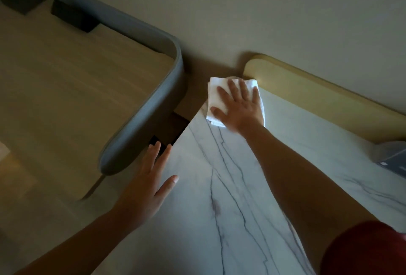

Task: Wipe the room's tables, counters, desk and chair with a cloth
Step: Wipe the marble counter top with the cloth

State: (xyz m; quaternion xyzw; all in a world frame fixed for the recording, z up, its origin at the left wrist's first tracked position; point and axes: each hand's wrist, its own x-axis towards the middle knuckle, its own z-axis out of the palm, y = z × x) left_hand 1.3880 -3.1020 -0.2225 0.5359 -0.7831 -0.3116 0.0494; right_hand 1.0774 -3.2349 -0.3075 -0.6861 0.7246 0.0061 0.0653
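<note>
A white marble-patterned table top [219,186] with dark veins fills the lower middle of the view. A folded white cloth [216,96] lies at its far left corner, close to the wall. My right hand [238,107] presses flat on the cloth with straight, spread fingers. My left hand [149,184] rests open at the table's left edge, fingers straight and thumb on the surface.
A pale wooden rounded back panel [307,85] runs along the table's far side against the wall. A bed frame with a grey padded edge [153,107] stands to the left, across a narrow gap. A grey box-like object [393,160] sits at the table's right.
</note>
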